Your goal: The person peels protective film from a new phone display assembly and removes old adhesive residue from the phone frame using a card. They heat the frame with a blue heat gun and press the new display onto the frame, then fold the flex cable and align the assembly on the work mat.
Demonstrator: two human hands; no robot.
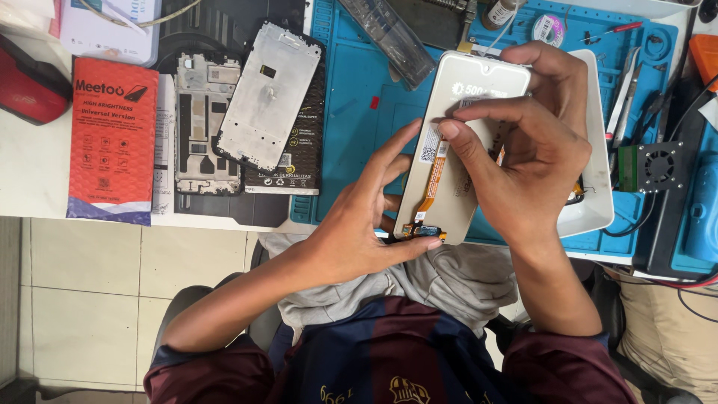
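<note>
The left hand [359, 224] grips the lower edge of the white phone screen panel [456, 135], held above the blue mat's [351, 97] front edge; the right hand [531, 150] pinches its orange flex cable [434, 179]; a hard tug could tear the ribbon or crack the panel
</note>
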